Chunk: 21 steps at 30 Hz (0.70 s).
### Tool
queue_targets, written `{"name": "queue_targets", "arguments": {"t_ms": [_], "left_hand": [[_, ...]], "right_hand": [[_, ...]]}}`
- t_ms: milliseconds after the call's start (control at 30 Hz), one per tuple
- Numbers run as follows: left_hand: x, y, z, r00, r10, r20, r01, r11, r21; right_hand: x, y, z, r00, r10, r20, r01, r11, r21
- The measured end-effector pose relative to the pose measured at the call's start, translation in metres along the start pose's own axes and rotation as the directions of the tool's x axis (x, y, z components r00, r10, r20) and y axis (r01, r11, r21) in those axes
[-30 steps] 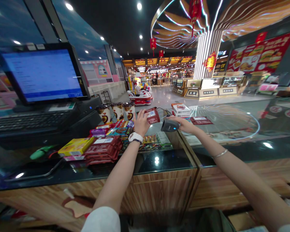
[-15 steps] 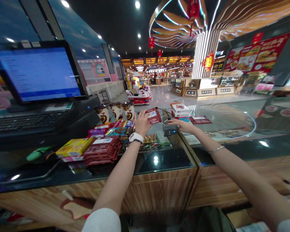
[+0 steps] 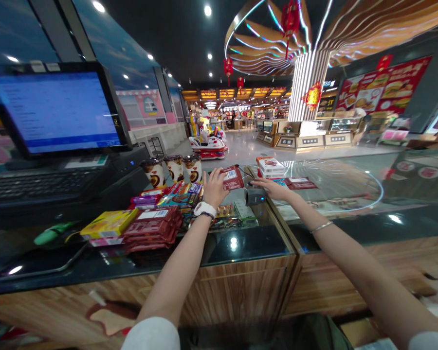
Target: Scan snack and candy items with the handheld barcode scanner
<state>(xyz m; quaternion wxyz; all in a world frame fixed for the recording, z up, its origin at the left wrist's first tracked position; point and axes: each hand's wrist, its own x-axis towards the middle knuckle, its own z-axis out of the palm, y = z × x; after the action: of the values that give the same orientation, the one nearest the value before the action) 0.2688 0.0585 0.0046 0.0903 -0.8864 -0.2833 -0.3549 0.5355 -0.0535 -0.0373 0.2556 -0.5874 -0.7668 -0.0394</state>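
Scanner [image 3: 254,197] lowered slightly since earlier | Left hand [image 3: 215,189]: extended, gripping packet [image 3: 234,178] | Right hand [image 3: 277,189]: extended, gripping scanner just right of packet

Red-brown packet [image 3: 235,183] tilted, pale label [image 3: 231,174] showing; dark scanner [image 3: 254,197] beside, apparently apart.

One brown packet [image 3: 233,179] in the left hand [image 3: 214,189], one scanner [image 3: 254,197] in the right hand [image 3: 276,188], three cups [image 3: 174,170] and one yellow box [image 3: 109,222] left of the left hand, stacked packets [image 3: 150,228] too overlapped to count, one monitor [image 3: 58,112] farther left
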Motion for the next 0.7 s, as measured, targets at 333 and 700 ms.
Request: {"name": "queue_targets", "arguments": {"t_ms": [333,700], "left_hand": [[0.001,0.002,-0.001,0.999,0.031,-0.013,-0.031,0.999,-0.017],[0.001,0.006,-0.006,0.997,0.073,-0.034,-0.074,0.997,-0.027]], "right_hand": [[-0.009,-0.030,-0.015,0.999,0.027,0.043,-0.033,0.986,0.160],[-0.009,-0.022,-0.014,0.997,0.072,0.017,-0.074,0.985,0.155]]}}
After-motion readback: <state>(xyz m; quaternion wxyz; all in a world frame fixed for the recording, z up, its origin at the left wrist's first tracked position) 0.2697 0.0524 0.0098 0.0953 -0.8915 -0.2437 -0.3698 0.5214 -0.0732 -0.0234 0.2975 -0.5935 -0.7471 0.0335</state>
